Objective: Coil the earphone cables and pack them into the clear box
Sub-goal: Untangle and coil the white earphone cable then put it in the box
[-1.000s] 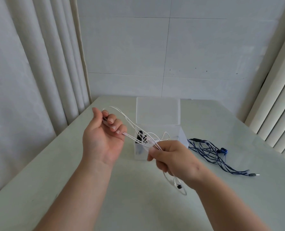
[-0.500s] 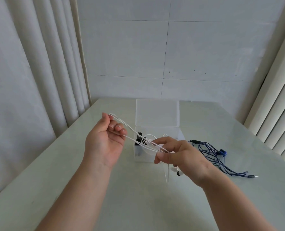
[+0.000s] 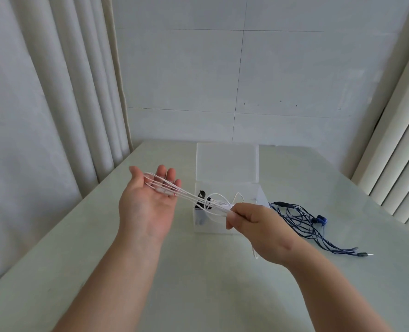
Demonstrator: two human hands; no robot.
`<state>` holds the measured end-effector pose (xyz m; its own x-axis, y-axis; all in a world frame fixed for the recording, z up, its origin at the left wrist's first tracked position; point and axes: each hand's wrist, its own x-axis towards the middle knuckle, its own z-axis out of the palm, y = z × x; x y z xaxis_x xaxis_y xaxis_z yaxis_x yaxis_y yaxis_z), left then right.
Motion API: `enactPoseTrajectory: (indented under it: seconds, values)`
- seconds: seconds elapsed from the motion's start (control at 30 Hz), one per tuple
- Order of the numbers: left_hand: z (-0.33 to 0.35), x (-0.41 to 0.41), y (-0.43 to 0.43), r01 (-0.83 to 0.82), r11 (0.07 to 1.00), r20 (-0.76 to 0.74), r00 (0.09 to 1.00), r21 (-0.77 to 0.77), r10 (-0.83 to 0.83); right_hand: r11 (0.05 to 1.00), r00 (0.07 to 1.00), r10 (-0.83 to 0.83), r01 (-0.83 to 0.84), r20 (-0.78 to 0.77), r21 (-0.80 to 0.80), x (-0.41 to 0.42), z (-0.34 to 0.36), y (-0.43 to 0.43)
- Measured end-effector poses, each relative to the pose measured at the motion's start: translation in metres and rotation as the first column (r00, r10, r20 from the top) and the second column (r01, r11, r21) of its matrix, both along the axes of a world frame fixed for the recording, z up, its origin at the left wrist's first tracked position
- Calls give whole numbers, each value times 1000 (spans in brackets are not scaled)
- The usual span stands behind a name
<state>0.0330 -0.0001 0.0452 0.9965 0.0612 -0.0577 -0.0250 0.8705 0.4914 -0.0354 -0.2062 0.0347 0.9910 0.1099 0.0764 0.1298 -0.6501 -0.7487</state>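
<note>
Cable, white (image 3: 194,198), stretched in several taut strands between both hands above the table (image 3: 198,288). Left grip (image 3: 146,207) wide open: palm up, fingers straight, strands looped across them. Right grip (image 3: 251,221) closed, pinching the other end of the bundle between thumb and curled fingers, with loose loops rising behind it and one strand dangling below the wrist. Just behind, on the table, clear box (image 3: 213,227) with lid raised and black cable (image 3: 201,200) inside. Right of the box, blue cable (image 3: 299,219) in a loose tangle on the table, plug pointing right. White and blue cables both outside the box.
</note>
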Motion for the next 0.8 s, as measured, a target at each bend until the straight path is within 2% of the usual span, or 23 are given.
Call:
enactPoseTrajectory:
  seconds: [0.1,0.2,0.3,0.37,0.47,0.57,0.63,0.8]
  values:
    - [-2,1,0,-16,1000,-5,1000,22,16,996,1000,5,-4,13,-84,-1,0,0]
    - [-2,1,-2,-39,993,15,999,115,38,992,998,-33,38,44,-118,-2,1,-2]
    - [-1,-1,-5,-146,953,68,989,264,132,992,991,-107,111,76,-55,-2,3,-4]
    - [1,-2,-5,-193,934,104,980,301,170,989,984,-149,150,93,2,-2,4,-5]
    - [2,-2,-1,-123,968,55,992,217,113,986,987,-155,152,39,66,-2,4,-5]
    - [2,-2,3,5,997,48,999,72,-8,993,994,-108,109,26,-34,1,-1,-7]
    - [3,-4,2,42,998,95,994,46,-46,995,996,-88,88,4,-50,2,-2,-6]
    - [3,-9,-6,107,993,181,977,47,-114,993,995,-57,64,-76,101,-1,1,-4]
